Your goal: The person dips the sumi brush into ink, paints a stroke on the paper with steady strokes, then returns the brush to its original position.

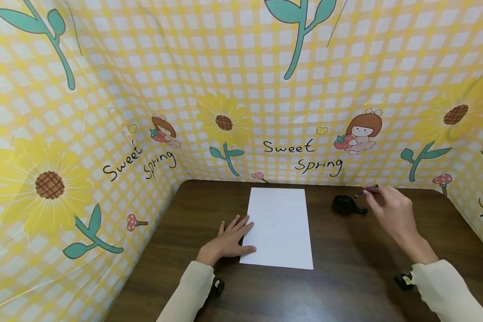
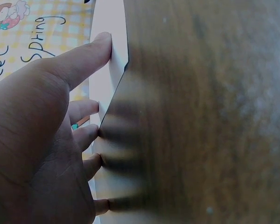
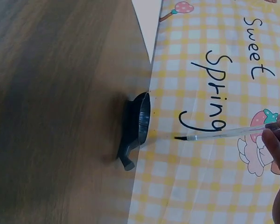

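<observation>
Right hand (image 1: 394, 214), cropped in its own wrist view, hides part of the brush (image 3: 224, 134). Left of it, inside of the black dish (image 1: 344, 205) too dark to read. Left hand (image 1: 227, 240) covers part of the paper (image 1: 279, 228); behind the hands, 2 sleeves (image 1: 193, 286) are cut off.

There is room on the bench (image 1: 326, 248) between the white paper (image 1: 279, 228) and the black dish (image 1: 344, 205), and on the paper's near side. The left grip (image 1: 227, 243) blocks the paper's left edge. The dish sits near the brush (image 3: 224, 133) in the right grip (image 1: 394, 212). Behind, the patterned cloth (image 1: 233, 67) is a wall.
</observation>
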`<state>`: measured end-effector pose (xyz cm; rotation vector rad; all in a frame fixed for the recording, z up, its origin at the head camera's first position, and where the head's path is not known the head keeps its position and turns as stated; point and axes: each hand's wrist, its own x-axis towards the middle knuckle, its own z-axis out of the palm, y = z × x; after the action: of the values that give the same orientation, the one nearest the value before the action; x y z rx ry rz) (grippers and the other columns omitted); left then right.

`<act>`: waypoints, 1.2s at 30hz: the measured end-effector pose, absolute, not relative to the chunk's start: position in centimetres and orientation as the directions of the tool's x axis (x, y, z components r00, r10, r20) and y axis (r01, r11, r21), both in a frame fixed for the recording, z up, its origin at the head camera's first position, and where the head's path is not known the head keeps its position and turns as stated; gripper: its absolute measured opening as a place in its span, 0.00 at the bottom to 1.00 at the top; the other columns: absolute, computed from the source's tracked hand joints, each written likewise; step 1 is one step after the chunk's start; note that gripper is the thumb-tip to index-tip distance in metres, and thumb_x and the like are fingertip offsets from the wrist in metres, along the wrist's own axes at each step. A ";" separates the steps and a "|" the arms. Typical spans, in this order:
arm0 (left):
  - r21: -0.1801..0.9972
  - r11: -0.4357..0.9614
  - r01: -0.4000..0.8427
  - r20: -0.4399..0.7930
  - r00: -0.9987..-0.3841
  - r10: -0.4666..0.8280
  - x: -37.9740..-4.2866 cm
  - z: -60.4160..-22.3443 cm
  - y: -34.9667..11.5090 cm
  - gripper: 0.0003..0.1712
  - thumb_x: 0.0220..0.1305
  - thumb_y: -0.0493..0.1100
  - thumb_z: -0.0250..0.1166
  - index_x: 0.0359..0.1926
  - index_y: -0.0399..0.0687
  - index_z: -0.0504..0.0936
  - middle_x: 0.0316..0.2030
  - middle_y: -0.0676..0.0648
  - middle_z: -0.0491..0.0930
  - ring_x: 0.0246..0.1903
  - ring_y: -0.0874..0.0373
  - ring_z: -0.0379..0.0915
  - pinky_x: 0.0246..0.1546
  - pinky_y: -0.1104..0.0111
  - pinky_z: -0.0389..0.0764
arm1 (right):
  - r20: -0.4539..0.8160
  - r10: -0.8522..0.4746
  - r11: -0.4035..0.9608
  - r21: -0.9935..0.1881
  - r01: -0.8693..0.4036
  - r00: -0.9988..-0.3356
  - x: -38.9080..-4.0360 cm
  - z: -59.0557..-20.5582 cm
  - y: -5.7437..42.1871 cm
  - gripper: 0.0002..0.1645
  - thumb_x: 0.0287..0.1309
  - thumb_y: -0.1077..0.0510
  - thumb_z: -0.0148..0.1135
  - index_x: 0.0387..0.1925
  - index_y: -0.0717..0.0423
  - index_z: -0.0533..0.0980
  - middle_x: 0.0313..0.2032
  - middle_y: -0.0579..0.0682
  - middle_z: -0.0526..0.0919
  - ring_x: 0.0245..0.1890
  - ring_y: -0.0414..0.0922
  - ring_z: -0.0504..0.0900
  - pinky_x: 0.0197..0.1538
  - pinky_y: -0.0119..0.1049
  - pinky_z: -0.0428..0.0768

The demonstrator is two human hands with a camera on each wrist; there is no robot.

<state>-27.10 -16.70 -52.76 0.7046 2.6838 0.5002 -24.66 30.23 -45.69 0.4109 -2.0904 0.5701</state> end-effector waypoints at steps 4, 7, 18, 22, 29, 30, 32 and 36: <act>0.436 0.803 0.407 -0.203 -0.824 0.528 -27.0 -52.6 -16.8 0.52 0.72 0.69 0.63 0.85 0.53 0.57 0.87 0.47 0.45 0.87 0.41 0.32 0.79 0.29 0.30 | 0.845 -0.048 0.836 -0.258 -0.485 -0.533 -24.8 -45.6 30.1 0.16 0.51 0.73 0.79 0.43 0.65 0.87 0.36 0.59 0.92 0.31 0.55 0.89 0.39 0.22 0.75; 0.462 0.782 0.418 -0.173 -0.823 0.542 -27.0 -53.1 -17.0 0.52 0.72 0.72 0.61 0.85 0.54 0.57 0.87 0.47 0.45 0.87 0.41 0.31 0.77 0.27 0.29 | 0.844 -0.028 0.830 -0.279 -0.483 -0.536 -25.0 -45.6 30.0 0.14 0.53 0.73 0.78 0.43 0.65 0.86 0.37 0.59 0.92 0.31 0.56 0.90 0.43 0.11 0.72; 0.412 0.818 0.401 -0.207 -0.833 0.512 -27.2 -53.1 -16.7 0.51 0.72 0.70 0.63 0.86 0.55 0.56 0.87 0.49 0.44 0.87 0.43 0.32 0.79 0.29 0.33 | 0.795 0.103 0.735 -0.466 -0.493 -0.598 -25.5 -46.1 30.0 0.09 0.61 0.72 0.73 0.43 0.70 0.85 0.38 0.66 0.91 0.43 0.04 0.71 0.45 0.04 0.70; 0.410 0.820 0.400 -0.209 -0.834 0.511 -27.2 -53.1 -16.7 0.51 0.72 0.70 0.63 0.86 0.57 0.56 0.87 0.50 0.44 0.87 0.43 0.31 0.79 0.29 0.32 | 0.781 0.134 0.707 -0.506 -0.493 -0.610 -25.7 -46.4 30.1 0.08 0.62 0.73 0.72 0.43 0.72 0.84 0.38 0.68 0.91 0.41 0.05 0.73 0.44 0.05 0.71; 0.411 0.818 0.402 -0.211 -0.831 0.515 -27.1 -53.0 -16.8 0.51 0.73 0.70 0.62 0.86 0.56 0.56 0.87 0.49 0.43 0.87 0.42 0.31 0.79 0.29 0.31 | 0.745 0.180 0.676 -0.568 -0.470 -0.643 -26.1 -47.3 30.4 0.07 0.64 0.72 0.71 0.42 0.74 0.84 0.40 0.71 0.90 0.39 0.06 0.75 0.43 0.05 0.72; 0.414 0.817 0.402 -0.210 -0.831 0.516 -27.1 -53.0 -16.8 0.51 0.73 0.69 0.62 0.86 0.56 0.56 0.87 0.49 0.43 0.87 0.42 0.31 0.79 0.29 0.31 | 0.734 0.188 0.672 -0.580 -0.460 -0.652 -26.1 -47.4 30.4 0.07 0.65 0.71 0.70 0.42 0.74 0.84 0.40 0.71 0.90 0.39 0.06 0.75 0.43 0.06 0.72; 0.419 0.815 0.401 -0.210 -0.830 0.517 -27.1 -52.9 -16.8 0.51 0.73 0.69 0.63 0.86 0.56 0.56 0.87 0.49 0.43 0.87 0.42 0.31 0.79 0.29 0.31 | 0.709 0.206 0.663 -0.608 -0.436 -0.675 -26.1 -47.6 30.4 0.07 0.67 0.69 0.69 0.42 0.73 0.84 0.41 0.71 0.90 0.39 0.06 0.75 0.43 0.06 0.72; 0.425 0.814 0.397 -0.211 -0.830 0.516 -27.0 -52.8 -16.8 0.51 0.73 0.69 0.63 0.86 0.57 0.56 0.87 0.50 0.43 0.87 0.43 0.31 0.79 0.29 0.30 | 0.654 0.245 0.656 -0.655 -0.374 -0.716 -26.0 -48.1 30.5 0.08 0.70 0.66 0.67 0.43 0.72 0.84 0.42 0.71 0.90 0.38 0.06 0.74 0.42 0.05 0.71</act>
<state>-27.05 -16.76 -52.85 0.6944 2.6814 0.5276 -26.02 30.53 -48.07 0.0993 -2.1225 1.0564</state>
